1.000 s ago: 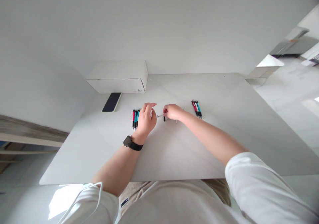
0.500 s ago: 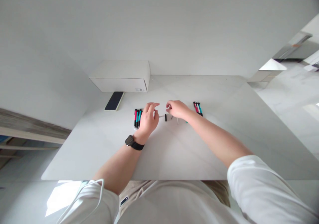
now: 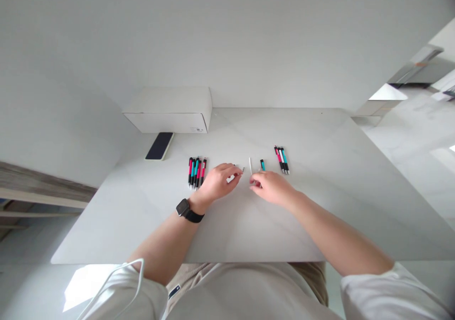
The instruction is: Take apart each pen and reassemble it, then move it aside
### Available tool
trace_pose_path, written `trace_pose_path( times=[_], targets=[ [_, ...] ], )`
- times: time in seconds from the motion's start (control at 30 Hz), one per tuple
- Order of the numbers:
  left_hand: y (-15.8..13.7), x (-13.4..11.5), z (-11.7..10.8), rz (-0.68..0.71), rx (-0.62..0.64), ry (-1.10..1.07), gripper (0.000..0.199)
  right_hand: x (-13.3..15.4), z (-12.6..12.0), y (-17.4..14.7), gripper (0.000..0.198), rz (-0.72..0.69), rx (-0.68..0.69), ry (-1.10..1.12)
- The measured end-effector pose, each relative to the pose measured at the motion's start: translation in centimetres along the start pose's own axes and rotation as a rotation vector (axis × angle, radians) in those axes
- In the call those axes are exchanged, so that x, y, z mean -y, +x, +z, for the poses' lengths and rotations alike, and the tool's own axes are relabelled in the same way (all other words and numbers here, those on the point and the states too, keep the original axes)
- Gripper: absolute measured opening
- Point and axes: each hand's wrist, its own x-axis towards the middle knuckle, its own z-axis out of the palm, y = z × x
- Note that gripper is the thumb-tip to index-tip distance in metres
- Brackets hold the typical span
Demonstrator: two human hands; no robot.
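Note:
My left hand (image 3: pixel 222 181) is over the tabletop, thumb and forefinger brought together at the tips. A tiny grey spring-like piece (image 3: pixel 243 169) shows right at those tips; whether it is gripped is hard to see. My right hand (image 3: pixel 272 186) has its fingers closed at the near end of a thin white pen refill (image 3: pixel 250 164), which points away from me. Just beyond the right knuckles lies a short teal and black pen part (image 3: pixel 262 164). Small dark bits beside the left fingers are mostly hidden.
Several red and teal pens (image 3: pixel 196 173) lie in a row left of my left hand. Another row of pens (image 3: pixel 282 160) is at the right. A phone (image 3: pixel 159 146) lies before a white box (image 3: pixel 165 122) on the white table (image 3: pixel 320 206).
Both hands have come nearer to me, the right one also shifting rightward. My left fingertips have closed together, and my right fingers are now at the refill. More of the left pens shows.

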Motion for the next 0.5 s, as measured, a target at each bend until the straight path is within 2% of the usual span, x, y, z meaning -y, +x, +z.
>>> trace_pose_path(
  times=[0.1,0.2,0.5],
  targets=[
    [-0.2,-0.3,0.3,0.058,0.187,0.021,0.019,-0.7,1.5,-0.6,0.011,0.015,0.06,-0.072],
    [-0.4,0.0,0.6,0.086,0.319,0.078,0.017,-1.3,2.2,-1.0,0.01,0.013,0.049,-0.083],
    [-0.8,0.4,0.8,0.05,0.363,0.118,0.016,-1.8,2.8,-1.6,0.017,-0.014,0.067,-0.104]
  ],
)
